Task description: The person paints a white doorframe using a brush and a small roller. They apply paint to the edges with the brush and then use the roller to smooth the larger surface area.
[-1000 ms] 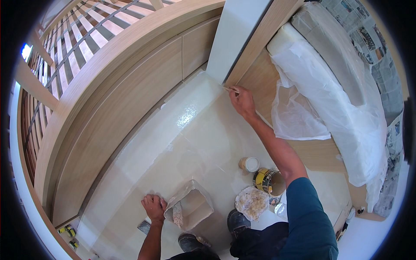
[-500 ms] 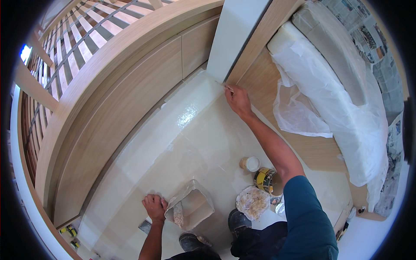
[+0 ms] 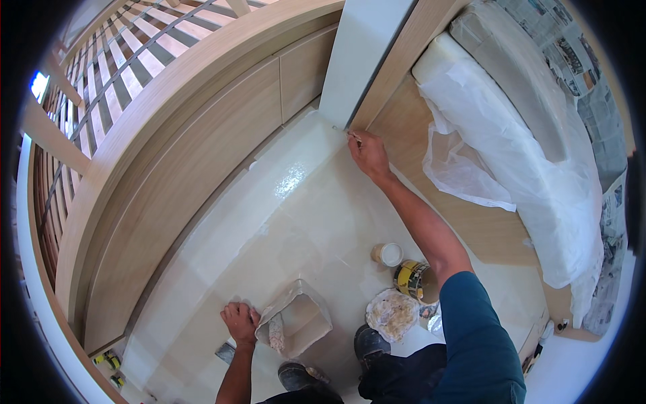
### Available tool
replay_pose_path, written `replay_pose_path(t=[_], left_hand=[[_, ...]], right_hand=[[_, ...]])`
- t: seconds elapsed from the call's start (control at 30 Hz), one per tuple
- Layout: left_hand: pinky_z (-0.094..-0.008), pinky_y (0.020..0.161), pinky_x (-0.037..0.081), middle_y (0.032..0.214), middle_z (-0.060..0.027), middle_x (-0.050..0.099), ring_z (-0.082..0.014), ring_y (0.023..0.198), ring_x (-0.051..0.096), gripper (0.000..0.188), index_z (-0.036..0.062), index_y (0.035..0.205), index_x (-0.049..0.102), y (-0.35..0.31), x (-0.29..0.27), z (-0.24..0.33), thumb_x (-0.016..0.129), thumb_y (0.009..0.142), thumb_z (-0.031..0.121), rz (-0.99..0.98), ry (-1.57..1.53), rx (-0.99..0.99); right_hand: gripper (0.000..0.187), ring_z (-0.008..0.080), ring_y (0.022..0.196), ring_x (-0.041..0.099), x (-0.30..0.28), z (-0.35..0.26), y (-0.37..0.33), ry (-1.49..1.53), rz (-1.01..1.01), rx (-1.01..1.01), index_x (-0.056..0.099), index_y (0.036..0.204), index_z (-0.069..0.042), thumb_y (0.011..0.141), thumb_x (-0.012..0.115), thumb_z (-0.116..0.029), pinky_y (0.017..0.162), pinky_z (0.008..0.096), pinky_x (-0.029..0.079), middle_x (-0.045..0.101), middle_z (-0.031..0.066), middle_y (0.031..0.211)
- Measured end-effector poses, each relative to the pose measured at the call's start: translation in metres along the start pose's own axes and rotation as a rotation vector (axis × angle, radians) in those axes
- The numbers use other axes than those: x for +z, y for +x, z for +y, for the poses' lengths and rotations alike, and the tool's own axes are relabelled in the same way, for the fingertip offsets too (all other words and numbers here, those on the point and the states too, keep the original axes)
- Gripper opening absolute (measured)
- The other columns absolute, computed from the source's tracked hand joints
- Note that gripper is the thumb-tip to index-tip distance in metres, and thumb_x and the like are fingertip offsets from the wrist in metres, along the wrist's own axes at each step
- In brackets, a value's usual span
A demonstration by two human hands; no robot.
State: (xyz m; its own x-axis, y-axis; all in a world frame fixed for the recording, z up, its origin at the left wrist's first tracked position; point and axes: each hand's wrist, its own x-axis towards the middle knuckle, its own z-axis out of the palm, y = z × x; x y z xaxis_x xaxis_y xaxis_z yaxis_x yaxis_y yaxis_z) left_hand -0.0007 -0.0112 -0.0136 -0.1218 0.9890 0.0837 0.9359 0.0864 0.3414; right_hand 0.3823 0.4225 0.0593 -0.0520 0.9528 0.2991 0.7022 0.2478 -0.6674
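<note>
My right hand is closed around a thin, brush-like tool, reaching into the far corner. The tool's tip is by the floor, close to the foot of the white panel; its exact kind is too small to make out. A glossy wet patch shines on the pale floor before the corner. My left hand leans on the floor, fingers spread, beside a square, paint-smeared container. Inside that container stands a paint roller.
Near my feet are a small round tub, a yellow-and-black can and a crusted, crumpled lining. Wooden drawer fronts line the left under a slatted bed frame. Plastic-wrapped cushions stand at the right.
My right hand and the tool stay almost in place at the corner, with only a tiny shift. My left hand has not moved.
</note>
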Motion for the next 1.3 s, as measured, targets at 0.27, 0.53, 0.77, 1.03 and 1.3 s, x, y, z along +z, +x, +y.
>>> replay_pose_path(t=[0.27, 0.53, 0.77, 1.03, 1.3], left_hand=[[-0.05, 0.087, 0.039, 0.095, -0.0147, 0.051, -0.0354, 0.096, 0.051, 0.021, 0.0053, 0.085, 0.059, -0.001, 0.001, -0.001, 0.071, 0.076, 0.02, 0.0, -0.005, -0.007], [-0.0488, 0.088, 0.038, 0.097, -0.0128, 0.054, -0.034, 0.096, 0.052, 0.018, 0.0081, 0.087, 0.058, -0.002, 0.0, -0.002, 0.069, 0.083, 0.022, -0.031, 0.028, -0.014], [-0.0491, 0.085, 0.04, 0.094, -0.0147, 0.051, -0.0354, 0.095, 0.052, 0.022, 0.0059, 0.083, 0.058, 0.0, -0.001, 0.0, 0.073, 0.072, 0.017, 0.014, 0.04, 0.005], [-0.0494, 0.089, 0.039, 0.097, -0.0128, 0.054, -0.0342, 0.098, 0.053, 0.018, 0.0078, 0.086, 0.058, -0.001, -0.003, -0.001, 0.07, 0.081, 0.021, -0.029, 0.008, -0.026], [-0.0505, 0.09, 0.039, 0.098, -0.015, 0.054, -0.0362, 0.099, 0.052, 0.019, 0.0067, 0.086, 0.058, -0.001, 0.002, -0.001, 0.069, 0.081, 0.021, -0.045, 0.003, -0.03]], right_hand=[[0.025, 0.0431, 0.09, 0.073, -0.006, -0.006, -0.005, -0.04, 0.03, -0.047, 0.076, 0.112, 0.003, 0.095, 0.066, -0.012, 0.081, 0.0458, 0.058, 0.074, 0.028, 0.101], [0.025, 0.0417, 0.084, 0.074, -0.009, -0.01, -0.008, -0.095, 0.033, -0.074, 0.075, 0.109, 0.005, 0.097, 0.064, -0.013, 0.075, 0.0441, 0.058, 0.073, 0.0288, 0.095], [0.023, 0.045, 0.088, 0.072, -0.014, -0.015, -0.009, -0.121, -0.017, -0.04, 0.076, 0.107, 0.004, 0.094, 0.065, -0.012, 0.08, 0.0489, 0.058, 0.073, 0.0286, 0.098], [0.02, 0.0436, 0.092, 0.071, -0.017, -0.025, -0.014, -0.142, -0.022, -0.118, 0.074, 0.104, 0.003, 0.095, 0.064, -0.013, 0.083, 0.0491, 0.058, 0.074, 0.0241, 0.102], [0.028, 0.0357, 0.113, 0.062, 0.023, -0.042, -0.024, -0.244, -0.14, -0.24, 0.064, 0.124, -0.001, 0.1, 0.06, -0.014, 0.089, 0.0471, 0.058, 0.065, 0.0168, 0.118]])
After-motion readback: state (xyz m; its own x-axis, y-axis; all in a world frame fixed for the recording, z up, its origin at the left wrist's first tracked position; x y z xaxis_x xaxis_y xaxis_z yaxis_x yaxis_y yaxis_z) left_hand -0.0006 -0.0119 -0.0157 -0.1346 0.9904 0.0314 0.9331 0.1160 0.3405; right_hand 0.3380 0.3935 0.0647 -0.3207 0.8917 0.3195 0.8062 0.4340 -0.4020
